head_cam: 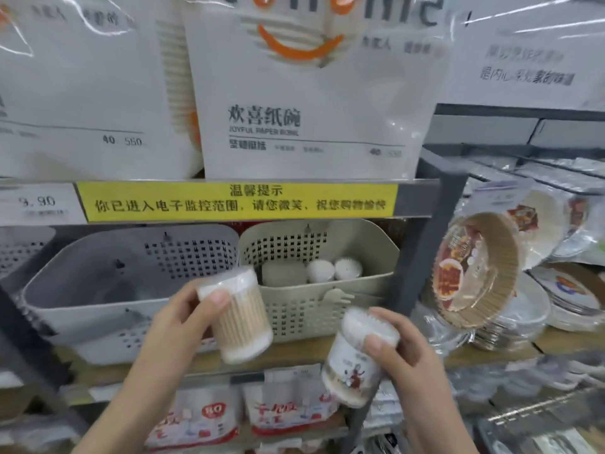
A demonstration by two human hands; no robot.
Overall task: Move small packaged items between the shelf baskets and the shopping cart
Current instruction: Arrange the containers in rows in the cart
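Note:
My left hand (pixel 176 317) grips a clear round tub of wooden cotton swabs (pixel 240 317), held upright in front of the gap between two shelf baskets. My right hand (pixel 401 353) grips a second tub of cotton swabs with a printed label (pixel 355 358), tilted, lower and to the right. The grey basket (pixel 98 309) on the left looks empty from here. The beige basket (pixel 327 309) on the right holds several white round packs at its back. No shopping cart is in view.
Large white paper-bowl bags (pixel 311 103) stand on the shelf above, over a yellow notice strip (pixel 235 201). Stacks of paper plates and a brown paper liner pack (pixel 474 270) fill the shelf to the right. Red-and-white packets (pixel 288 411) lie on the shelf below. A dark shelf post (pixel 422 250) stands right of the beige basket.

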